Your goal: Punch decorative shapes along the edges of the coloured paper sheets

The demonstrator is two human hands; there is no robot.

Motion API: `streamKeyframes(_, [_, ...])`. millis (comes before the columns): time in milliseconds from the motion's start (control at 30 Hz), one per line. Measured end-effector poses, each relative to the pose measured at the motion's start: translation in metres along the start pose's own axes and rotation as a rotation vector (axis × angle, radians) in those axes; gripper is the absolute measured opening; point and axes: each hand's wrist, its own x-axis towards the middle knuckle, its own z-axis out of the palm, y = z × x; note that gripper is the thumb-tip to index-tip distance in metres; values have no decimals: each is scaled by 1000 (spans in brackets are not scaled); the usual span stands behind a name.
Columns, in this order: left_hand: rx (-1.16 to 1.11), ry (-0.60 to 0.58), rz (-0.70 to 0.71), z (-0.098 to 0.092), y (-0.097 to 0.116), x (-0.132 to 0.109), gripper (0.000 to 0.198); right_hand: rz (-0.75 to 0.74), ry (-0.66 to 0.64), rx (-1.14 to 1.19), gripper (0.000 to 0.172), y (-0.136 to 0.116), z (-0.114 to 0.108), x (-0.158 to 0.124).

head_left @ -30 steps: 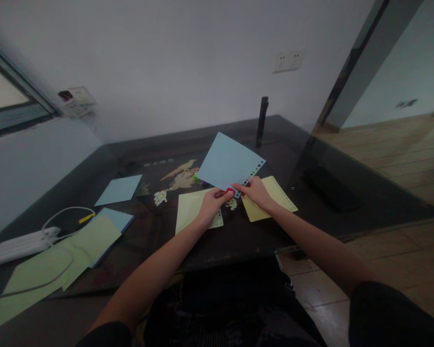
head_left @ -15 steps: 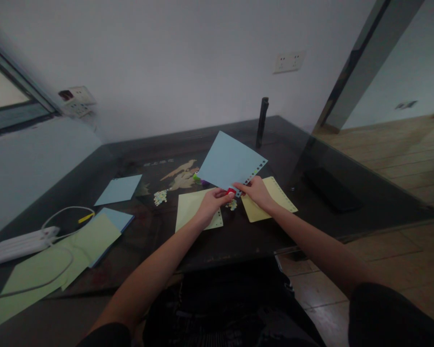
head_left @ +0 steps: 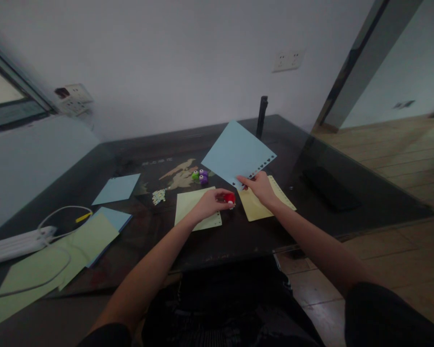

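My left hand [head_left: 210, 203] grips a small red punch [head_left: 230, 198] above the dark table. My right hand [head_left: 259, 187] pinches the lower edge of a blue sheet [head_left: 237, 152], raised off the table, with a row of holes along its lower right edge. The punch and the sheet are apart. Beneath my left hand lies a pale yellow sheet [head_left: 183, 207] with holes near its right edge. A deeper yellow sheet [head_left: 253, 209], also holed, lies under my right hand. Green [head_left: 195, 175] and purple [head_left: 203, 178] punches stand behind my left hand.
A pile of paper bits [head_left: 158, 196] lies left of centre, near a blue sheet [head_left: 117, 189]. Green sheets [head_left: 90, 236], a white power strip [head_left: 20, 246] and cables are at the left. A black upright object [head_left: 262, 118] stands at the back; a dark flat object [head_left: 331, 189] lies right.
The blue sheet has come away from the red punch and moved up and right with my right hand. My left hand has moved slightly down; the green and purple punches are now uncovered.
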Motion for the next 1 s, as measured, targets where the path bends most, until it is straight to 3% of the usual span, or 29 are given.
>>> streamKeyframes(500, [459,-127,331,-25,-4,0,37,3,3,20,32,8,-2,4])
streamKeyframes(833, [277,-237,342,-27,-3,-2,55,4,-8,8,30,8,-2,4])
streamKeyframes(1000, [143,-239,325,-27,-2,-2,53,-6,-14,7,30,12,-2,6])
